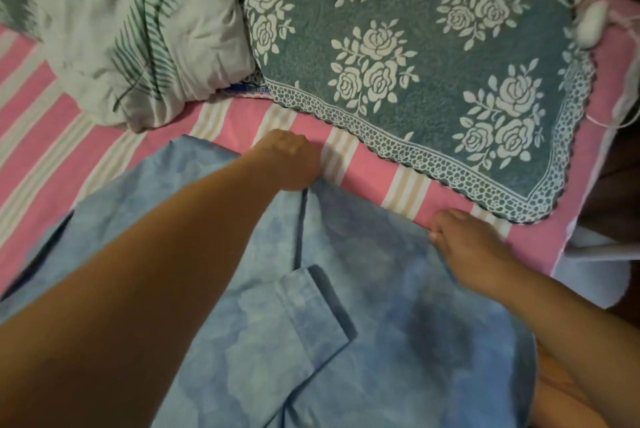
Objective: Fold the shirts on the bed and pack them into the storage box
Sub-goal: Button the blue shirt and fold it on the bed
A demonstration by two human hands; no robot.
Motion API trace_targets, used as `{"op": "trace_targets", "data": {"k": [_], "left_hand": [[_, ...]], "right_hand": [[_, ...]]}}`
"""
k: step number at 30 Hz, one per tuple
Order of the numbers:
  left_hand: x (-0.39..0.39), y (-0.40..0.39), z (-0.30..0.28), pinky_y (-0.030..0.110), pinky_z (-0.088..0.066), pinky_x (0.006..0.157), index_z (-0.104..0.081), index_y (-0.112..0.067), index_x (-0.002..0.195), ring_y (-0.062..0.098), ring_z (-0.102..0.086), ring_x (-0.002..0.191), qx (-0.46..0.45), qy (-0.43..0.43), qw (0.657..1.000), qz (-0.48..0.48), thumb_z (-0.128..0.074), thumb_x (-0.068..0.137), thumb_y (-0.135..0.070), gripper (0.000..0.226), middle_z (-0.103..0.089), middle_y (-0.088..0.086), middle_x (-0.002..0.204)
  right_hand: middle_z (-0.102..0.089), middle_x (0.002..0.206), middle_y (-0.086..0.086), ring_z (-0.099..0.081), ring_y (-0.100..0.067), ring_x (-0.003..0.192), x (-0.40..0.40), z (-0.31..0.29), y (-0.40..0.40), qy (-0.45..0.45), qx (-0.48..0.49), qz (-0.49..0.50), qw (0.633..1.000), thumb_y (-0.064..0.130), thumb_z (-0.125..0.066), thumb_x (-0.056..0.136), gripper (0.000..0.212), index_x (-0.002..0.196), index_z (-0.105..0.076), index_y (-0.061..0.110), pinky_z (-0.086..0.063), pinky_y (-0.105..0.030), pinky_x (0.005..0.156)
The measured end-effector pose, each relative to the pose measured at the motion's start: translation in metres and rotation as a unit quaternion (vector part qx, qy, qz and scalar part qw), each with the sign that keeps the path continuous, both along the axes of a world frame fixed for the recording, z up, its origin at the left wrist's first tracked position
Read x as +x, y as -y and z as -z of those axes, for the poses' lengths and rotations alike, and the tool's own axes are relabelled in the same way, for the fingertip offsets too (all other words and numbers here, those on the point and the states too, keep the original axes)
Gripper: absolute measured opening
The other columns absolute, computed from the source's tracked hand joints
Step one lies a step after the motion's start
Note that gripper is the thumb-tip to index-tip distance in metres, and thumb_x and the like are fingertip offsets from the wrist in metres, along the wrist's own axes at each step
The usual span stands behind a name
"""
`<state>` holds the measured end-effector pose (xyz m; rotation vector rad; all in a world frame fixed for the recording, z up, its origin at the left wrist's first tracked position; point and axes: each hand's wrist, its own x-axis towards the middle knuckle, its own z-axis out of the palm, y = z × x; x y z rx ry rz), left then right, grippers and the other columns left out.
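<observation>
The bed [221,119], covered in a pink striped sheet, is seen stretching out under and beyond both hands. A blue shirt [381,289] is spread flat on it, taking up the whole area below the hands and under both forearms, with a folded cuff or sleeve end laid on top between the two arms. Just past the right hand, a teal blanket [433,63] with white roses is draped, its lacy edge nearly reached by the knuckles. Up and left of the left hand, a white pillow [138,29] with green fern print is slumped on the sheet.

The left hand [291,160] is curled tight at the shirt's far edge, and the fabric looks pinched there, though the fingertips are hidden. The right hand [471,240] is clenched on the same edge, further right, with cloth bunched under the fingers.
</observation>
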<state>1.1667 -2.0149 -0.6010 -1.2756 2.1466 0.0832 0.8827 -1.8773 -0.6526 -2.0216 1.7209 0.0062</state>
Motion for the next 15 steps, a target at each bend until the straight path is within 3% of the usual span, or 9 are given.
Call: {"op": "trace_targets", "data": {"k": [3, 5, 7, 10, 12, 15], "left_hand": [[0.018, -0.013, 0.009, 0.042, -0.048, 0.084, -0.056, -0.015, 0.112, 0.035, -0.062, 0.099, -0.013, -0.134, 0.985, -0.109, -0.037, 0.107, -0.033, 0.027, -0.066, 0.008, 0.101], [0.051, -0.008, 0.005, 0.039, -0.044, 0.081, -0.055, -0.016, 0.108, 0.034, -0.060, 0.094, -0.007, -0.226, 0.955, -0.193, -0.041, 0.105, -0.031, 0.020, -0.067, 0.013, 0.106], [0.091, -0.003, -0.002, 0.036, -0.044, 0.082, -0.060, -0.023, 0.112, 0.029, -0.059, 0.095, -0.004, -0.211, 0.958, -0.191, -0.052, 0.098, -0.027, 0.017, -0.070, 0.009, 0.112], [0.128, -0.007, -0.012, 0.036, -0.046, 0.088, -0.057, -0.038, 0.129, 0.024, -0.060, 0.109, 0.029, -0.138, 0.980, -0.142, -0.059, 0.090, -0.026, 0.041, -0.066, -0.002, 0.122], [0.132, -0.007, -0.005, 0.037, -0.046, 0.093, -0.057, -0.037, 0.135, 0.025, -0.059, 0.119, 0.009, -0.132, 0.982, -0.132, -0.060, 0.088, -0.023, 0.049, -0.063, -0.002, 0.128], [0.130, 0.002, 0.013, 0.036, -0.047, 0.095, -0.064, -0.036, 0.127, 0.027, -0.060, 0.118, -0.033, -0.141, 0.973, -0.182, -0.055, 0.093, -0.027, 0.036, -0.066, 0.000, 0.129]], "right_hand": [[-0.054, 0.079, -0.013, -0.056, -0.037, 0.071, 0.001, -0.001, -0.016, -0.036, -0.087, 0.007, 0.996, 0.008, -0.074, 0.080, 0.019, 0.077, -0.055, 0.009, -0.048, -0.046, 0.063], [-0.053, 0.081, -0.011, -0.054, -0.036, 0.075, -0.002, -0.001, -0.023, -0.044, -0.101, 0.011, 0.994, 0.017, -0.074, 0.081, 0.020, 0.078, -0.055, 0.010, -0.047, -0.047, 0.068], [-0.052, 0.081, -0.010, -0.054, -0.036, 0.077, -0.007, 0.000, -0.022, -0.033, -0.095, 0.020, 0.995, 0.028, -0.074, 0.082, 0.024, 0.079, -0.056, 0.011, -0.047, -0.046, 0.072], [-0.048, 0.080, -0.004, -0.052, -0.033, 0.078, -0.007, 0.003, -0.015, -0.001, -0.056, 0.017, 0.998, 0.032, -0.073, 0.083, 0.027, 0.076, -0.054, 0.015, -0.044, -0.042, 0.072], [-0.045, 0.078, -0.001, -0.051, -0.031, 0.076, -0.007, 0.005, -0.012, 0.030, -0.041, 0.027, 0.998, 0.028, -0.074, 0.084, 0.028, 0.071, -0.051, 0.019, -0.042, -0.040, 0.069], [-0.048, 0.074, -0.001, -0.050, -0.024, 0.070, -0.014, 0.007, -0.010, 0.106, -0.025, 0.044, 0.993, 0.013, -0.071, 0.089, 0.029, 0.068, -0.050, 0.016, -0.037, -0.037, 0.064]]}}
